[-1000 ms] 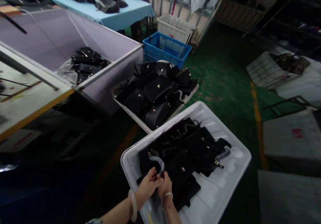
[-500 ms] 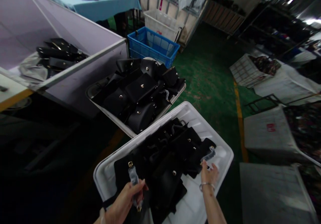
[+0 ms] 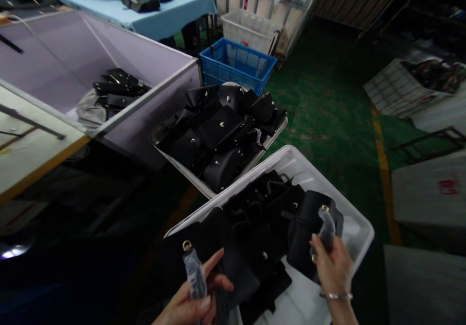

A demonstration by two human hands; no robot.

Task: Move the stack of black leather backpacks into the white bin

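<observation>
My left hand (image 3: 198, 291) is closed on the plastic-wrapped handle of a black handbag (image 3: 229, 262), its index finger stretched out. Gold metal fittings mark the handle's end. On the right, my right hand (image 3: 333, 262) grips the wrapped handle of a second black handbag (image 3: 306, 237), which is tilted upright over the bin. Both are above a white plastic bin (image 3: 291, 155) that holds several more black handbags (image 3: 264, 242), some with small gold clasps. The lower part of the left bag is partly out of view.
Beyond the bin stands another tub heaped with black bags (image 3: 222, 126). A blue crate (image 3: 236, 60) and a white crate (image 3: 251, 26) are behind it. At left is a lilac-walled box (image 3: 160, 67) beside a blue-covered table (image 3: 174, 7). Pale carts (image 3: 425, 208) line the right.
My right hand has taken hold of a bag's handle and raised the bag. My left hand's bag has been lifted and turned, and the view has shifted to the left.
</observation>
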